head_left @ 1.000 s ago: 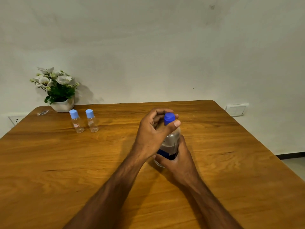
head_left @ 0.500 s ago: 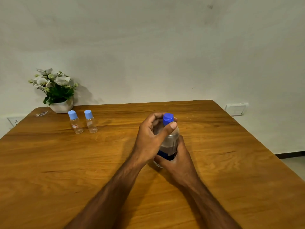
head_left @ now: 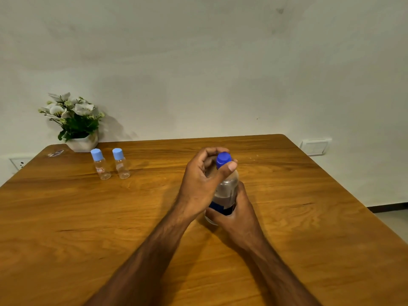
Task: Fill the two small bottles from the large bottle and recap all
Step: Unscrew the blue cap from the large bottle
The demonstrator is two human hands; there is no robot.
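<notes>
Standing upright near the middle of the wooden tabletop (head_left: 66, 217), the large bottle (head_left: 226, 191) was held low on its body by the right hand (head_left: 237, 214), fingers wrapped round its blue label. The left hand (head_left: 202, 184) curled over the top, thumb and fingers pinching the dark blue cap (head_left: 223, 159). Far to the left stood the two small bottles (head_left: 110, 164), side by side, upright, each with a light blue cap on. Behind them, a potted plant (head_left: 75, 122) sat against the wall.
</notes>
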